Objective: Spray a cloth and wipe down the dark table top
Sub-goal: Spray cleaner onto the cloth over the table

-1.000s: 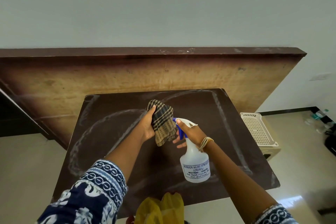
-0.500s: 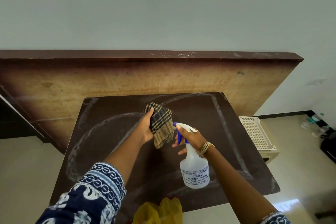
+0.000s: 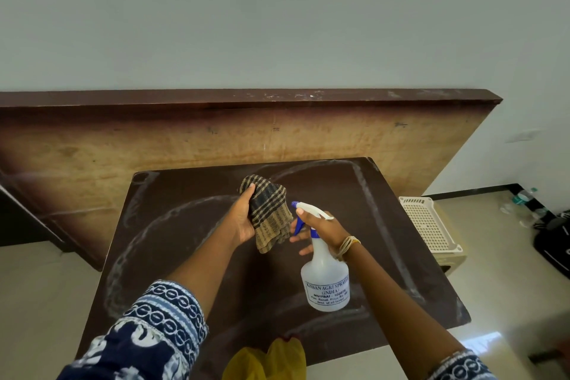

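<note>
A checked tan and dark cloth (image 3: 269, 213) hangs bunched from my left hand (image 3: 243, 217), held up above the dark table top (image 3: 191, 244). My right hand (image 3: 320, 227) grips a white spray bottle (image 3: 325, 281) with a blue trigger and nozzle. The nozzle points left at the cloth, a short gap away. Fingers of my right hand lie around the trigger. Pale curved dust or chalk streaks mark the table top.
A large brown wooden board (image 3: 216, 139) leans on the wall behind the table. A cream plastic stool (image 3: 428, 225) stands at the table's right. Yellow fabric (image 3: 268, 361) shows at the near edge. Bottles and a dark bag (image 3: 555, 241) lie on the floor far right.
Both hands have kept their hold and stayed close together over the table. The view has tilted down slightly, so the table sits a little lower in frame.
</note>
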`<act>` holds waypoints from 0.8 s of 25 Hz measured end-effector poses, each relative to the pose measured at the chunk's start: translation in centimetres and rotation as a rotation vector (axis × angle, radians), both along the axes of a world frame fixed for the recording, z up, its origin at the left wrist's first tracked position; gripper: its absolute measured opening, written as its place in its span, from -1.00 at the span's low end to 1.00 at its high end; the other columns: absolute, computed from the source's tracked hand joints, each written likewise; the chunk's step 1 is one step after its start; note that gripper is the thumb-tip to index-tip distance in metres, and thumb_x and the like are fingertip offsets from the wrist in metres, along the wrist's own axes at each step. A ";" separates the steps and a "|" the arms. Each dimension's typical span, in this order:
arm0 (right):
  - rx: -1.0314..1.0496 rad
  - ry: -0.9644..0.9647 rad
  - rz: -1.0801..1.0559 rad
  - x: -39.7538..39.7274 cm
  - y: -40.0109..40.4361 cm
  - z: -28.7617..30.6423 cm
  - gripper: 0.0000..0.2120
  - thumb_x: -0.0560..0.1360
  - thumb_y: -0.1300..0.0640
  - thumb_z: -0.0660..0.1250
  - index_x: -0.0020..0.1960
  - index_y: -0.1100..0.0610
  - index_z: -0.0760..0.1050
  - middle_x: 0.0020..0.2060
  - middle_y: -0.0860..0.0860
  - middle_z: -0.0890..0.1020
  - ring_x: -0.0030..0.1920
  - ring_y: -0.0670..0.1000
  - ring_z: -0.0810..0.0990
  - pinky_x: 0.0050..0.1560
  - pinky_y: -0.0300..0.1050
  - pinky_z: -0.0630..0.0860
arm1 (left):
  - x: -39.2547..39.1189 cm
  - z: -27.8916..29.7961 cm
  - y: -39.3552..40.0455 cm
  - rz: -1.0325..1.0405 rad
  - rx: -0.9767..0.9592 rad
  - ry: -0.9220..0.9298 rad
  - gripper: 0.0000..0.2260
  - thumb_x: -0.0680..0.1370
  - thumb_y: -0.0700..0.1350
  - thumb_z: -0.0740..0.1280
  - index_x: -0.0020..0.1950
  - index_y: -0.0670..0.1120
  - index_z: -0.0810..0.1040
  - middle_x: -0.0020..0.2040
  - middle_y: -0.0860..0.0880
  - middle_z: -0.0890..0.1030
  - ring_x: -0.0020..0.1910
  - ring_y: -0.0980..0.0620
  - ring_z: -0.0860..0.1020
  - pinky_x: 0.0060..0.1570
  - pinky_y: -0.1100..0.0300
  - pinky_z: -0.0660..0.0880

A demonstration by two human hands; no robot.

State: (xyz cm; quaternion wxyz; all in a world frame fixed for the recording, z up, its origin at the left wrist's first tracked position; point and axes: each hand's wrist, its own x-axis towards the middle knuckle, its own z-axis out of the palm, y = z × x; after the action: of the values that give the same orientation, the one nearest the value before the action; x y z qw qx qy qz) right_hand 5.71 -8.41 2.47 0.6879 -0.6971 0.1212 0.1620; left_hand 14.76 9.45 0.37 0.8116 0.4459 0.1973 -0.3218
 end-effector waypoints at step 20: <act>-0.075 -0.119 -0.170 2.6 -3.7 -1.0 -0.70 0.57 0.02 0.32 0.17 0.23 0.54 -0.03 0.12 0.69 -0.11 0.08 0.71 -0.22 -0.11 0.62 | 1.4 0.5 -1.5 -0.016 0.028 -0.005 -0.68 0.61 0.08 0.25 0.10 -0.16 0.57 0.14 -0.20 0.62 0.15 -0.17 0.59 0.22 -0.10 0.47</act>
State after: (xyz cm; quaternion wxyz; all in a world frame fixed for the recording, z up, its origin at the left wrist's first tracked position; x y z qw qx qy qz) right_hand 8.33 -12.12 1.44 0.6785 -0.7180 0.1448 0.0566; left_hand 16.14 7.90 0.90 0.8031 0.4595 0.1963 -0.3247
